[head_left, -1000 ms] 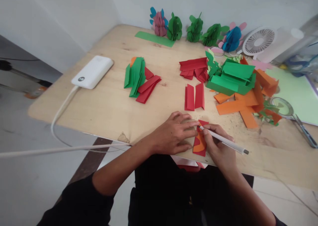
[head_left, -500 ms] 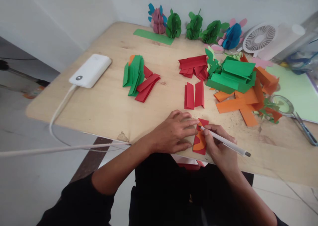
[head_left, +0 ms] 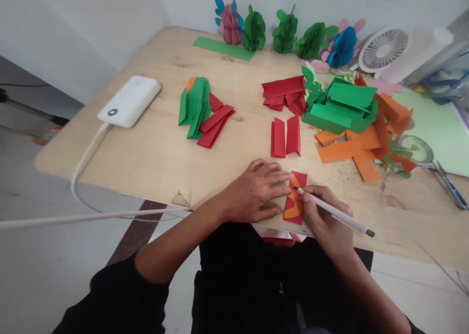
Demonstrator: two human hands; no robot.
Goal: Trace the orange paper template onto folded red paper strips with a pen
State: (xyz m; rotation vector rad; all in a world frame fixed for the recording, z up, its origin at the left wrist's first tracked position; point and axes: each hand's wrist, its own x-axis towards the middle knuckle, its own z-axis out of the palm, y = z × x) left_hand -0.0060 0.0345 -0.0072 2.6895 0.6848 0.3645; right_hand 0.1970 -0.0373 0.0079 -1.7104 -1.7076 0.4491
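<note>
At the table's front edge lies a red paper strip [head_left: 299,179] with an orange paper cutout [head_left: 296,208] on top of it. My left hand [head_left: 258,192] rests flat with fingers spread, its fingertips at the left side of these papers. A white pen [head_left: 337,212] is gripped in my right hand [head_left: 326,221], its tip at the edge of the orange cutout. Just beyond stand two folded red paper pieces [head_left: 286,137], side by side.
Folded green paper [head_left: 344,109], orange strips [head_left: 340,151] and red pieces [head_left: 284,92] lie at the right. Scissors [head_left: 449,185] are at the far right. A white power bank [head_left: 130,101] with a cable sits left. Paper figures [head_left: 254,31] and a fan [head_left: 384,49] line the wall.
The pen and my right hand have shifted slightly along the orange cutout's edge. My left hand keeps its place by the papers. The whole view has moved a little.
</note>
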